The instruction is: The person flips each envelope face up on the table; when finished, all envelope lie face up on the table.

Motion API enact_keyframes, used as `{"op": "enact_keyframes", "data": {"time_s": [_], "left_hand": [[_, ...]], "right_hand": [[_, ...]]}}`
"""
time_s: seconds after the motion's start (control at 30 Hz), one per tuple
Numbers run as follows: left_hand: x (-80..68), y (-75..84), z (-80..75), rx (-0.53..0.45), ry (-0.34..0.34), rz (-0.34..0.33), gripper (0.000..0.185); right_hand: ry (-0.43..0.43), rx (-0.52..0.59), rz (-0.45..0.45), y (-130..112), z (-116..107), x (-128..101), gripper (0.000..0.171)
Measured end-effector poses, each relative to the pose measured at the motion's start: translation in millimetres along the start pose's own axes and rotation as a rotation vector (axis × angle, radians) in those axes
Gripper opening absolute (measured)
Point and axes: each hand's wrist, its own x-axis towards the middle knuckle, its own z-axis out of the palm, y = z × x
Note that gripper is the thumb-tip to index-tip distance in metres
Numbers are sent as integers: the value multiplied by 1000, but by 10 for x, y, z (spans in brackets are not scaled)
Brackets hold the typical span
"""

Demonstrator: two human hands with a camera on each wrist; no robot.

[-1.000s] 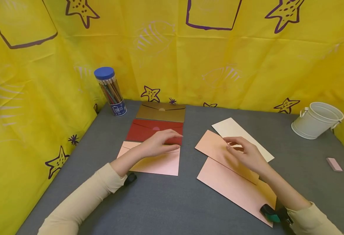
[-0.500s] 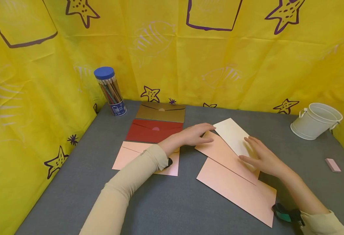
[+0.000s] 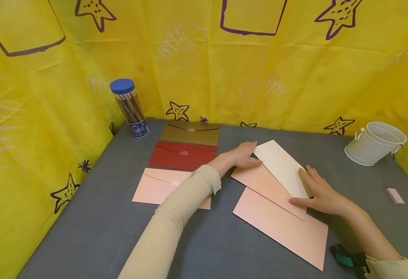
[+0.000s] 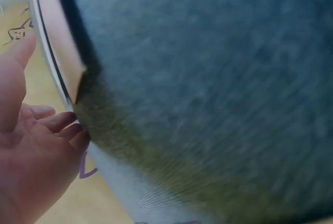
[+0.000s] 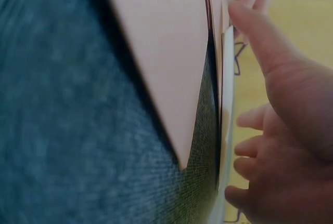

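A plain cream envelope (image 3: 282,166) lies slanted on the right half of the table, overlapping a peach envelope (image 3: 259,178). A pale pink envelope (image 3: 280,228) sits partly under the peach one, nearest me. My left hand (image 3: 240,155) is at the cream envelope's left end, its thumb and fingers spread along the edge. At the other end, my right hand (image 3: 324,195) touches the envelope with nearly straight fingers, thumb near its lower corner. In the right wrist view, envelope edges (image 5: 161,52) show beside the right thumb. Neither hand visibly curls round anything.
To the left, gold (image 3: 207,135), red (image 3: 169,155) and pink (image 3: 151,188) envelopes lie in a column, the pink partly behind my left sleeve. A blue-lidded pencil tub (image 3: 130,108) stands at back left. A white bucket (image 3: 371,145) and pink eraser (image 3: 395,196) are at right.
My left hand has moved right from above the red and pink envelopes to the cream one. My right hand has left the peach envelope for the cream one's right end; cream now overlaps peach.
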Motion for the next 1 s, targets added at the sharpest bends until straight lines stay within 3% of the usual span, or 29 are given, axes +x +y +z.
{"op": "enact_keyframes", "data": {"time_s": [0.33, 0.6, 0.77, 1.0], "left_hand": [[3, -56, 40, -141, 25, 12, 73], [-40, -59, 9, -277, 96, -37, 66], [-54, -70, -6, -253, 162, -16, 58], [-65, -85, -1, -170, 307, 69, 41]], "right_hand": [[-62, 38, 28, 1, -6, -46, 109], [-79, 60, 35, -8, -14, -41, 108], [-68, 56, 28, -9, -16, -44, 107], [-62, 38, 24, -5, -10, -36, 106]]}}
